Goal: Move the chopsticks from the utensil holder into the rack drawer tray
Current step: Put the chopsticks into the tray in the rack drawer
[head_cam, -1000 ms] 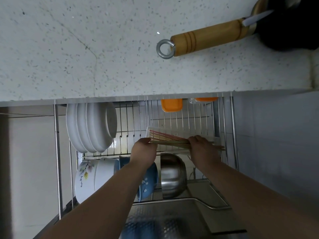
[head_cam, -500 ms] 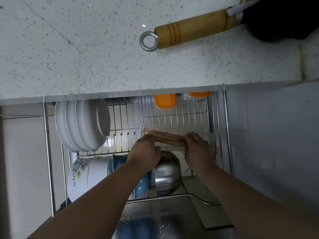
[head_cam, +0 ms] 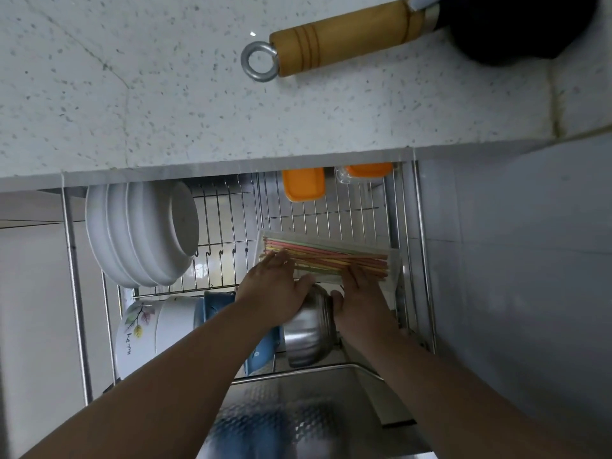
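- The speckled countertop point(head_cam: 165, 94) fills the upper part of the view; below its front edge the wire rack drawer point(head_cam: 405, 246) is seen pulled out, and every place below is given relative to this drawer.
- On the countertop behind the drawer, a wooden handle point(head_cam: 341, 38) with a metal ring is laid.
- At the drawer's left side a stack of white bowls point(head_cam: 139, 233) is stood on edge; at its front left a leaf-patterned bowl point(head_cam: 139, 329) and a blue bowl point(head_cam: 215, 306) are racked, with a steel bowl point(head_cam: 308, 329) at front centre.
- At the drawer's back right, two orange lids point(head_cam: 303, 185) are seen.
- The clear tray point(head_cam: 392, 263) is seated in the drawer's right half, just behind the steel bowl.
- The chopsticks point(head_cam: 331, 255), pink, yellow and green, are lying lengthwise inside the tray as a loose bundle.
- The left hand point(head_cam: 278, 286) is laid on the bundle's left end with its fingers flat and spread, nothing being pinched.
- The right hand point(head_cam: 361, 293) is placed at the bundle's near right side, fingers extended along the sticks; whether any stick is clasped under them cannot be told.
- The step in hand is judged to be the settling of the bundle. It would be done well if the sticks were pressed gently down and nudged parallel, the ends squared against the tray's short wall, so that none is left riding over the rim.
- The hands should then be lifted straight up, so that no stick is dragged out.
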